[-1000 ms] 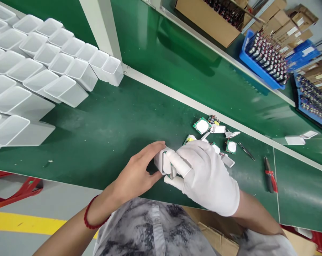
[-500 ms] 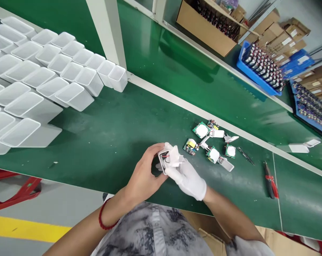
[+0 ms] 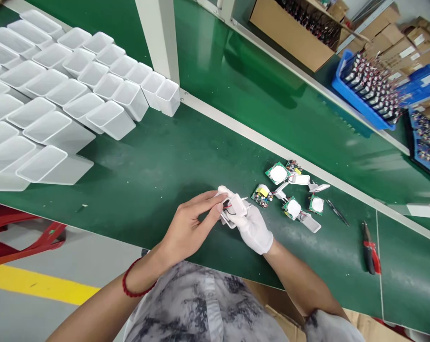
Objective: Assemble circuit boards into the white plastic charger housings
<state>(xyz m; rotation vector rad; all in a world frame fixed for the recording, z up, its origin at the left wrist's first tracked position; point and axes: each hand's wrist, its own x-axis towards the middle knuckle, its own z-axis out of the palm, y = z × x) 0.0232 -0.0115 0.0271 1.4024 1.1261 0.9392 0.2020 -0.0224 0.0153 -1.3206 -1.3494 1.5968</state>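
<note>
Nearest the camera, both hands meet over the green tabletop (image 3: pixel 139 175), just inside its near edge. Left hand (image 3: pixel 188 228), bare, red cord at the wrist: fingers reach toward 2 o'clock, tips pinched together on the white charger shell (image 3: pixel 232 209). Right hand (image 3: pixel 252 228), white glove: grip clamped on the same shell from below and from 4 o'clock. The shell sits between the two grips, touching both; its long axis appears to run roughly 10 to 4 o'clock. Red and black wires show at its open side, a plug prong points toward 2 o'clock. Neither hand is clearly nearer.

Just beyond, at 2 o'clock from the hands: loose circuit boards (image 3: pixel 278 173) and white covers, near but apart. Further at 3 o'clock, red-handled cutters (image 3: pixel 370 247). Far at 10 o'clock, rows of empty white housings (image 3: pixel 75 90). Farthest, at 1 o'clock, a blue tray (image 3: pixel 360 102) of components.
</note>
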